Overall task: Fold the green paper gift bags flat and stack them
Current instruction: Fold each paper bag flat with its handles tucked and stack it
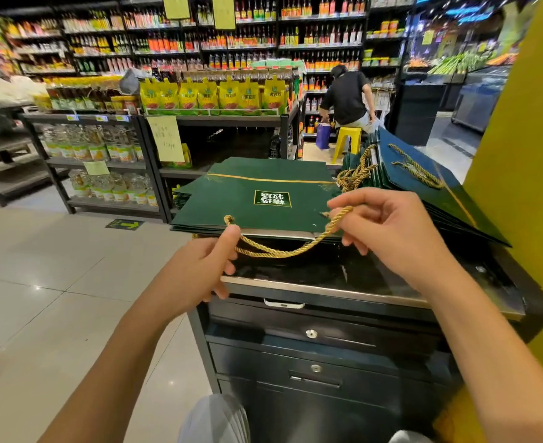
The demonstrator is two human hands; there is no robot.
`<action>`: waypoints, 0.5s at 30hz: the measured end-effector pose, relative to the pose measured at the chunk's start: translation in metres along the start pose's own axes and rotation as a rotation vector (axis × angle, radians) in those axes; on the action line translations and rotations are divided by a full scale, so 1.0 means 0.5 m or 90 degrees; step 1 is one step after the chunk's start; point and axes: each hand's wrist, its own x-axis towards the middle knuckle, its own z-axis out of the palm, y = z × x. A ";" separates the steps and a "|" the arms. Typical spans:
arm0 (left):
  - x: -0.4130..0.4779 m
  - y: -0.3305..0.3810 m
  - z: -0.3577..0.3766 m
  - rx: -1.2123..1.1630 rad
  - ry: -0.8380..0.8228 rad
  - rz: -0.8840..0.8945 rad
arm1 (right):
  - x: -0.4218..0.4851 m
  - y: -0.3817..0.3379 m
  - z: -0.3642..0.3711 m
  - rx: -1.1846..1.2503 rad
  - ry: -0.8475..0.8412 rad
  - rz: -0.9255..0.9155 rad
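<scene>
both hands [196,266] [388,231] are pinching the gold rope handle [283,252] on the top green bag [254,199], yank too hard and the stack [180,195] probably slides off the cabinet [311,334]

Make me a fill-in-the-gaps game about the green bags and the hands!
1. The left hand and the right hand each pinch the top bag's rope handle, which is ____ coloured.
2. The stack of green gift bags lies on a ____ cabinet.
3. Far behind stands a plastic stool, coloured ____.
Missing words: gold, black, yellow.
</scene>
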 end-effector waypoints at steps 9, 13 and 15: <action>0.024 0.092 -0.045 0.220 0.207 0.381 | 0.057 0.063 0.010 -0.100 0.006 -0.016; 0.115 0.110 -0.008 0.412 0.017 0.414 | 0.050 0.094 0.020 -0.078 0.011 -0.002; 0.132 0.101 0.019 0.414 -0.066 0.417 | 0.046 0.107 0.022 -0.062 0.011 0.007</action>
